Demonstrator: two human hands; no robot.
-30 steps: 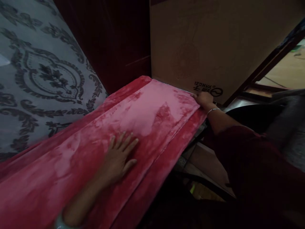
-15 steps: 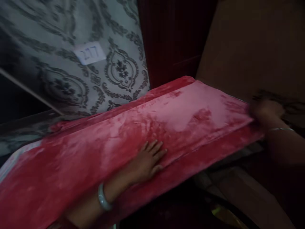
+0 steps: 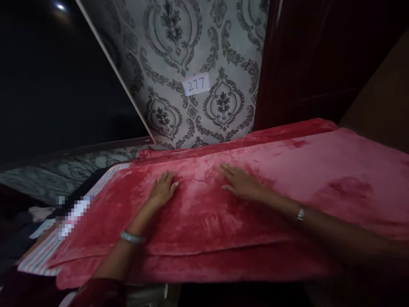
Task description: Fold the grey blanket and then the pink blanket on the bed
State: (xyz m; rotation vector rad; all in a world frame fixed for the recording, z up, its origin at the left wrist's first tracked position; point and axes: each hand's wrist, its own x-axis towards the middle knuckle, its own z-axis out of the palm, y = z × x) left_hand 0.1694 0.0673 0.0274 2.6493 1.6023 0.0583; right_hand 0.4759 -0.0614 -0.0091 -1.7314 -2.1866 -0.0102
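A plush red and pink blanket (image 3: 198,221) lies folded lengthwise in layers across a long surface. My left hand (image 3: 162,188) rests palm down on its left half, fingers stretched out, a pale bangle on the wrist. To the right of it, my right hand (image 3: 239,181) also presses flat on the plush, fingers pointing left, with a metal band on that wrist. Neither hand grips anything. Under the blanket's left end a striped cloth (image 3: 41,258) sticks out.
Behind the blanket stands a patterned wall (image 3: 188,115) bearing a paper label (image 3: 196,84) that reads 277. A large dark screen (image 3: 64,76) is at the upper left. Dark red wood panelling (image 3: 297,64) rises at the back right. Pixelated items cover part of the left end.
My right hand has left the blanket's far right edge and now lies flat near the middle. The view has swung left, showing the striped cloth and more of the screen.
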